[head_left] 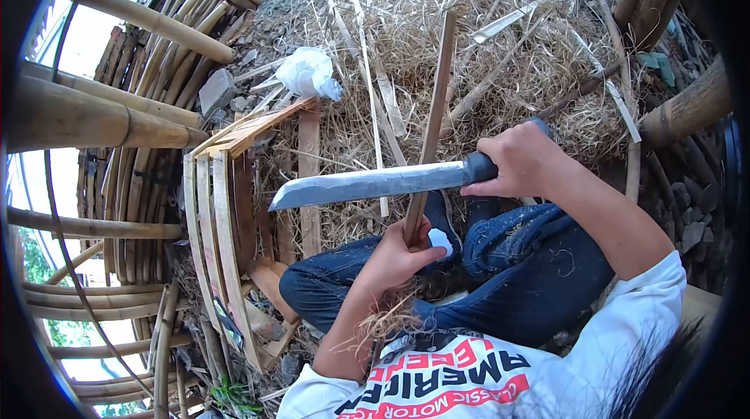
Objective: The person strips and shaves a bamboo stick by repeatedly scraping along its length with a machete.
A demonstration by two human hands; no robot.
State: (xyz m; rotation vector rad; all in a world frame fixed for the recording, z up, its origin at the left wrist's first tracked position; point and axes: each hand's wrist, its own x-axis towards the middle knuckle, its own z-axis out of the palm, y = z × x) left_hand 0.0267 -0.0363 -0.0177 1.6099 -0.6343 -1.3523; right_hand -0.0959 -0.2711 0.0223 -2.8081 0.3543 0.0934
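Near centre, the left hand grips the wooden strip at its lower end; it runs up the frame. The right hand clasps the machete, blade crosswise, pointing left.

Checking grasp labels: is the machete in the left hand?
No, the right hand grips the machete, while the left hand holds a wooden strip.

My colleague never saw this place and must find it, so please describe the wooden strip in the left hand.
Find the blue jeans, then the left hand near them. The wooden strip rises from its grip and crosses the knife blade. It is brown and held up, whereas the pale strips near it lie on the straw.
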